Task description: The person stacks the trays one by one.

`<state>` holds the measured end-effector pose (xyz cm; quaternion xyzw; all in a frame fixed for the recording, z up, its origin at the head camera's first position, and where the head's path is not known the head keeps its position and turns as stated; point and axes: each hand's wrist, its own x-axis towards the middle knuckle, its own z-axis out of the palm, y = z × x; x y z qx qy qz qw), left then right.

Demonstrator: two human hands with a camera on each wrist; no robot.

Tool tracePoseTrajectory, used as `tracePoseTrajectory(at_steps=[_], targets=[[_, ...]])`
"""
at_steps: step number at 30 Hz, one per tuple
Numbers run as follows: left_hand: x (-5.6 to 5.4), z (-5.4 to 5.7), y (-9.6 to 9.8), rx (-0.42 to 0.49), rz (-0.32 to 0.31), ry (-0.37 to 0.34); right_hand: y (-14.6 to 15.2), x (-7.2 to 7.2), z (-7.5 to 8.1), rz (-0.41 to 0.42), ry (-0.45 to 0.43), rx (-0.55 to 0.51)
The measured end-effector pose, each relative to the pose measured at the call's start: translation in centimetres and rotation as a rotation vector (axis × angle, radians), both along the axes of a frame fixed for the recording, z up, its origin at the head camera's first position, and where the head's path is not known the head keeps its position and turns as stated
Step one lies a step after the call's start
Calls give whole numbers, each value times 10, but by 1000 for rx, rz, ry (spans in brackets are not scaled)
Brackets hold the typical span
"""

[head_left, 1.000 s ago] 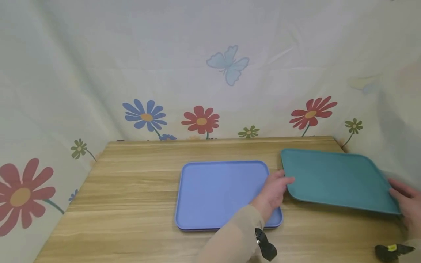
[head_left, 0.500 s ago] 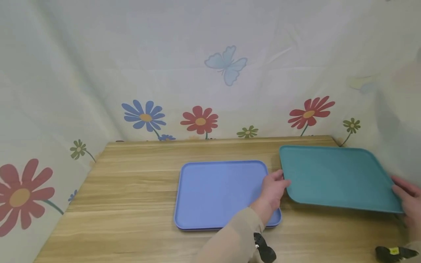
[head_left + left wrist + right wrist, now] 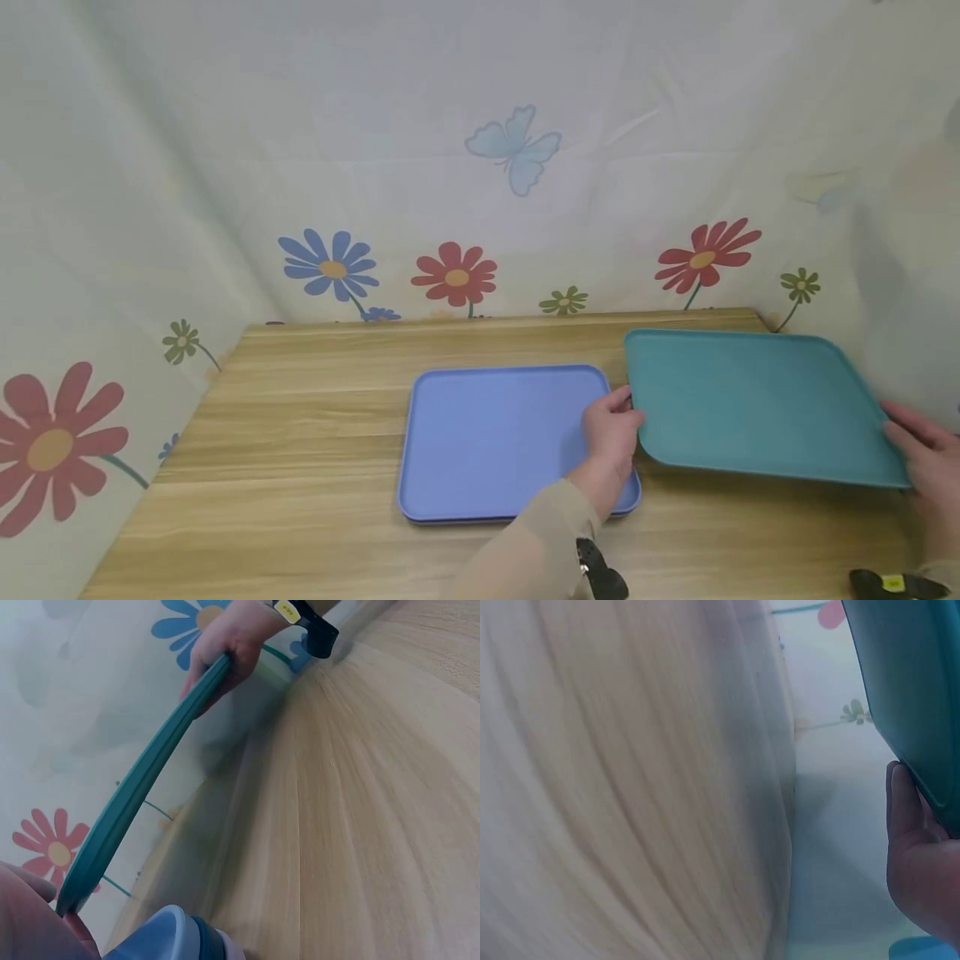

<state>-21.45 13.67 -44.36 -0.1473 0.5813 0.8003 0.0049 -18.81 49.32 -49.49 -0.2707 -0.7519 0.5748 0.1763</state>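
Both of my hands hold a teal rectangular tray [image 3: 757, 404] above the right part of the wooden table. At its left edge, my left hand [image 3: 609, 433] grips the rim, thumb on top. My right hand [image 3: 930, 462] holds the opposite short edge, fingers partly under the rim. In the left wrist view the teal tray [image 3: 142, 780] shows edge-on, raised off the tabletop. Beside my left hand lies a blue tray [image 3: 487, 442], on top of other stacked trays whose edges [image 3: 214, 941] show in the left wrist view. My left forearm covers the stack's lower right corner.
The wood-grain table [image 3: 300, 467] stretches to the left of the stack. A white curtain [image 3: 375, 125] printed with flowers and a butterfly hangs behind the table and along both sides, close to my right hand.
The teal tray has risen slightly and shifted left, its left edge now nearer the blue tray. Both hands keep their grip and have moved along with it. The blue stack stays put.
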Motion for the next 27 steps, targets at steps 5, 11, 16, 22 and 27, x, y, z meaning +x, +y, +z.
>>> tracePoseTrajectory(at_steps=[5,11,16,22,27], targets=[[-2,-2,-7,30,43,-4,-5,-5,-1,-2,-63,26],[-2,-1,-16,37,57,5,-28,0,17,14,-81,-11],[-1,-3,-28,0,51,6,-49,5,32,53,-116,69],[4,-7,-41,-2,51,11,-62,6,32,72,-136,109],[7,-11,-51,-23,61,30,-72,2,32,67,-120,86]])
